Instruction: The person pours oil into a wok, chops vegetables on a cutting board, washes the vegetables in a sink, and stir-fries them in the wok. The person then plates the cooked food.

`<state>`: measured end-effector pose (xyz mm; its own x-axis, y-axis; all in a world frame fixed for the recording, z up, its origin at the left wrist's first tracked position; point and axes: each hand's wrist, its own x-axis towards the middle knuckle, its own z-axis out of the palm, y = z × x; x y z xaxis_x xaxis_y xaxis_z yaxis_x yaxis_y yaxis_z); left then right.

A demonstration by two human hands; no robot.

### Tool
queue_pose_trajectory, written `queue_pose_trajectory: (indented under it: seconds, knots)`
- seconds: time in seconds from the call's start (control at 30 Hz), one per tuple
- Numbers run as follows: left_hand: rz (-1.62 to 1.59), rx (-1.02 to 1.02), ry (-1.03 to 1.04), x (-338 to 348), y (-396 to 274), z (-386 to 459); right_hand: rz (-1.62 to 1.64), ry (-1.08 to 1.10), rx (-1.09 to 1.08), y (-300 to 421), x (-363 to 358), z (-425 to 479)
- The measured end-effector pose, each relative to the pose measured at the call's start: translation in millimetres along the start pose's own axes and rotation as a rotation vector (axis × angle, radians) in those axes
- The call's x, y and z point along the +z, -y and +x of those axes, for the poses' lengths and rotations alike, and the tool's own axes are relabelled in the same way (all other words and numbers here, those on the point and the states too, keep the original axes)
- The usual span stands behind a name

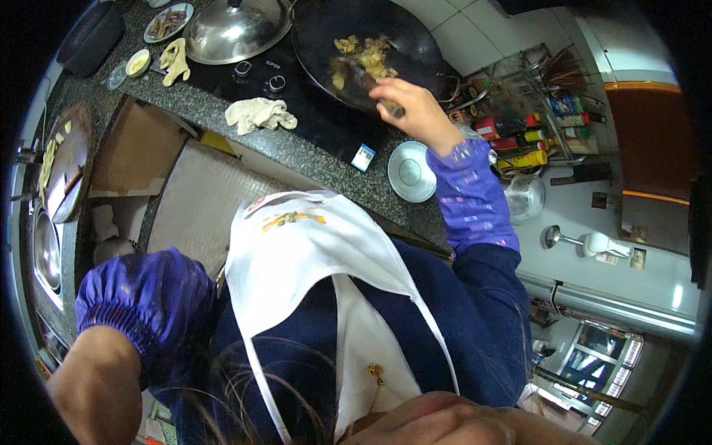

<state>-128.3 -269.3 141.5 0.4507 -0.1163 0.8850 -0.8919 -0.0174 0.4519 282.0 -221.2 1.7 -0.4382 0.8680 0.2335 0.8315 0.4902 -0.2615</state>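
Observation:
My right hand (414, 111) grips the handle of a spatula (364, 80), whose blade rests among pieces of yellowish-brown food (371, 58) in a large black wok (411, 33). The wok stands on a black cooktop (328, 119) with two knobs. Below my right forearm, a pale bowl (411, 171) sits at the counter's edge. My left hand (97, 389) is raised close to the camera at the lower left; its fingers are out of the picture, so what it holds is hidden.
A steel domed lid (239, 30) and a crumpled cloth (260, 115) lie left of the wok. Sauce bottles (506, 128) fill a wire rack at right. Far left, a round cutting board (72, 144) carries a cleaver (64, 192) and pale slices, beside a sink (47, 250).

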Motion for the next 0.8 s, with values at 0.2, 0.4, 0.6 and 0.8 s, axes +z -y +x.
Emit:
queue_pose_trajectory:
  seconds: [0.2, 0.4, 0.6, 0.8]
  knots:
    - [0.031, -0.034, -0.006, -18.6, 4.0, -1.2, -0.114, 0.055, 0.022, 14.6, -8.0, -1.8]
    - [0.058, 0.019, -0.078, -6.1, -2.6, -0.5, -0.154, -0.183, 0.277, -52.2, -17.1, 8.2]
    - [0.018, 0.134, -0.088, 3.6, -18.6, 5.2, -0.046, -0.035, 0.059, -40.5, -4.1, 5.5]
    - [-0.197, 0.089, 0.348, -15.5, -23.8, 22.4, -0.052, 0.209, 0.034, 26.1, -35.7, 9.7]
